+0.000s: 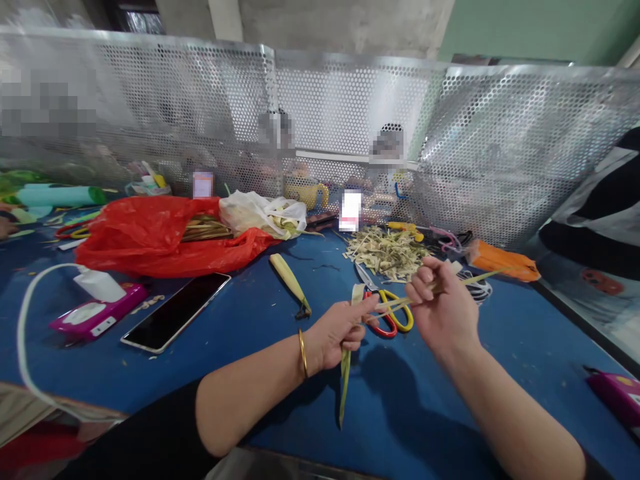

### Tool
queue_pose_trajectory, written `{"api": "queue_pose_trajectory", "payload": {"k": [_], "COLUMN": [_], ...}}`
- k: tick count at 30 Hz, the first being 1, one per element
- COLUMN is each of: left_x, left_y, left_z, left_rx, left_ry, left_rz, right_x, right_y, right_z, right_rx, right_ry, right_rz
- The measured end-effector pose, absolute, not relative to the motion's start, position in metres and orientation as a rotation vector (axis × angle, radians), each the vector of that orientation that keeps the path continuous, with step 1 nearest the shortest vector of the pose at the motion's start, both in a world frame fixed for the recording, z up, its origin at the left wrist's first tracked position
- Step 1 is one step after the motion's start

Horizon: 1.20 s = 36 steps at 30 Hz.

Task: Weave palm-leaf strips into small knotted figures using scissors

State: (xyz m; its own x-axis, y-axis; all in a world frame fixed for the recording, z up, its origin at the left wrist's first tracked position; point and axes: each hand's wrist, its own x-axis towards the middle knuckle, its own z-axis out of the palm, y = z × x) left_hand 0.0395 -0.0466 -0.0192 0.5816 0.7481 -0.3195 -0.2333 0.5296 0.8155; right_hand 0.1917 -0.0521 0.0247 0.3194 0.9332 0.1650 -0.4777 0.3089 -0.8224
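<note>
My left hand, with a gold bangle at the wrist, is closed on a green leaf strip that hangs down toward the blue table. My right hand pinches a thin pale strip that runs from the left hand's fingers out to the right. Both hands hover over scissors with red and yellow handles lying on the table. A pile of leaf trimmings lies just beyond the scissors.
A red plastic bag with leaves and a white bag lie at the back left. A phone, a pink power bank with a white cable, a folded leaf piece and an orange packet are nearby. A perforated metal screen walls the table; people sit behind it.
</note>
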Motion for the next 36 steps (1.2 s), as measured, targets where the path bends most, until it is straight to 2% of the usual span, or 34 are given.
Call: {"api": "queue_pose_trajectory", "payload": {"k": [8,12,17,23,27,29,31,34,36], "left_x": [0.040,0.035,0.030,0.031,0.032,0.033,0.033,0.033,0.032], "left_y": [-0.045,-0.036,-0.026,-0.026,-0.034,-0.036,-0.036,-0.034,-0.032], "left_z": [-0.020,-0.020,-0.018,-0.018,-0.015,-0.013,-0.013,-0.014,-0.014], "left_rx": [0.866,0.839,0.716,0.746,0.844,0.866,0.869,0.856,0.836], "left_ry": [0.792,0.835,0.930,1.006,0.966,0.951,0.949,0.951,0.931], "left_rz": [0.810,0.883,0.986,1.030,0.946,0.925,0.927,0.922,0.913], "right_x": [0.185,0.205,0.240,0.266,0.270,0.261,0.245,0.219,0.209], "right_y": [-0.054,-0.046,-0.039,-0.023,-0.016,-0.022,-0.033,-0.048,-0.052], "right_z": [0.014,0.019,0.037,0.033,0.018,0.019,0.023,0.024,0.020], "right_rx": [-0.901,-0.978,-0.972,-0.943,-1.497,-1.650,-1.563,-1.315,-1.317], "right_ry": [-0.861,-0.925,-0.748,-0.729,-1.124,-1.441,-1.813,-2.328,-2.495], "right_rz": [1.078,0.875,0.698,0.212,-0.025,-0.289,-0.539,-0.590,-0.580]}}
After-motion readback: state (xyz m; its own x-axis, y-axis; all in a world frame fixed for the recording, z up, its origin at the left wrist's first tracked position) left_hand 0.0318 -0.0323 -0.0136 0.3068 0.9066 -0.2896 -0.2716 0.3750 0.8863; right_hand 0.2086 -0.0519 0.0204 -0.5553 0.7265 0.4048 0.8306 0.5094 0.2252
